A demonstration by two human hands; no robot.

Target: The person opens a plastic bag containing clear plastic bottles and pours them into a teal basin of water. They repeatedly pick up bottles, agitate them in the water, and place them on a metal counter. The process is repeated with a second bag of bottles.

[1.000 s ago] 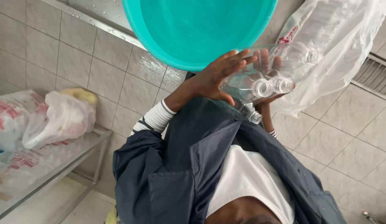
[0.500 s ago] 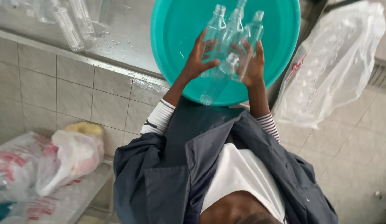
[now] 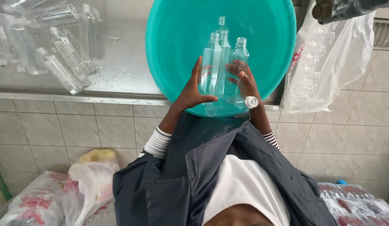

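Tiled wall and wet steel counter (image 3: 119,90), head view: teal basin (image 3: 173,54) at centre, its near rim overhanging the counter edge. Left hand (image 3: 192,94) and right hand (image 3: 244,86), fingers curled narrowly, together clasp a cluster of clear empty bottles (image 3: 221,62), necks pointing far, now inside the basin; a second ago the cluster was held below its rim, beside the clear bag (image 3: 324,62) at right. More bottles (image 3: 60,62) lie far left on the counter. One more bottle possibly lies under the cluster; glare obscures it.
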